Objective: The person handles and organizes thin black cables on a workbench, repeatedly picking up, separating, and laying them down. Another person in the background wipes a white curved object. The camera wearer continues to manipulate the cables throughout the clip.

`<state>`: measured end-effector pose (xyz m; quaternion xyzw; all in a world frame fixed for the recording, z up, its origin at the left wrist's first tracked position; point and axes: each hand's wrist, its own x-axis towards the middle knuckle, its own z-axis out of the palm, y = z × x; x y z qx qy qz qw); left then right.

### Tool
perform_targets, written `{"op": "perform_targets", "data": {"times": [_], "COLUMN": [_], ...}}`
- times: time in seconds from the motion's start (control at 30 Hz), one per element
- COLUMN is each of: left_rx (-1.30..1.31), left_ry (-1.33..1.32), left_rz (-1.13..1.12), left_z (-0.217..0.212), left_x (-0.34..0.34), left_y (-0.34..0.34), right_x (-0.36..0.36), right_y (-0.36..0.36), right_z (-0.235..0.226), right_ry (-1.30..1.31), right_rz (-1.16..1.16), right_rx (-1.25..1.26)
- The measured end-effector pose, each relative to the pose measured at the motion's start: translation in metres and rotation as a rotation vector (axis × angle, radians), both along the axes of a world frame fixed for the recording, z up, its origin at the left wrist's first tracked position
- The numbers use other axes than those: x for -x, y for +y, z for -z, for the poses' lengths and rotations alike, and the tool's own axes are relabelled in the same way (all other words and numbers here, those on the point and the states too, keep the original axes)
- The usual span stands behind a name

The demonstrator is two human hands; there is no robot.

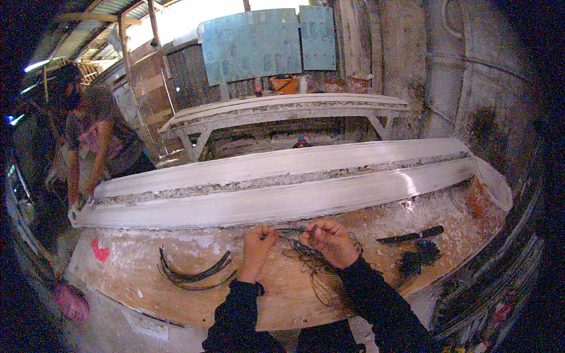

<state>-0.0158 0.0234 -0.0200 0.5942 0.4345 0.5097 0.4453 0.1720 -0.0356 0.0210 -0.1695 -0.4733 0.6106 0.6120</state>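
Both my hands are over the near part of a wooden table, with a thin dark strand [289, 229] stretched between them. My left hand [259, 244] pinches one end of the strand. The fingers of my right hand [332, 240] are closed on its other end. Below and beside my right hand lies a loose tangle of thin dark cord [315, 262], partly hidden by that hand. A black-handled knife [411, 235] and a dark bristly bundle [419, 257] lie to the right. Several curved dark strips [197, 272] rest left of my left hand.
Two long white bands [253, 203] with a rough strip between them run across the wooden table [135, 282] beyond my hands. A person [106, 132] leans over their left end. A red piece [100, 250] lies at left. Behind stands another whitish bench [282, 109].
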Motion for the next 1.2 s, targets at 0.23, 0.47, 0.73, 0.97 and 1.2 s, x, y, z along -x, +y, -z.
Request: {"op": "perform_targets", "data": {"times": [0.23, 0.47, 0.73, 0.97, 1.2], "left_rx": [-0.031, 0.017, 0.03, 0.046, -0.132], "left_ry": [0.075, -0.018, 0.198, 0.206, 0.167], "left_rz": [0.019, 0.228, 0.396, 0.867, 0.445], "left_z": [-0.005, -0.018, -0.038, -0.03, -0.025], "left_x": [0.0, -0.002, -0.005, -0.008, -0.004], "left_y": [-0.002, -0.013, -0.029, -0.035, -0.028], "right_x": [-0.005, 0.003, 0.002, -0.004, -0.008], "right_y": [-0.001, 0.006, 0.019, 0.027, 0.021], "right_z": [0.0, 0.006, 0.016, 0.029, 0.016], "right_ry": [-0.202, -0.638, -0.854, -0.669, -0.505], "right_rz": [0.001, 0.322, 0.686, 0.77, 0.713], "right_rx": [-0.008, -0.083, -0.189, -0.076, 0.012]}}
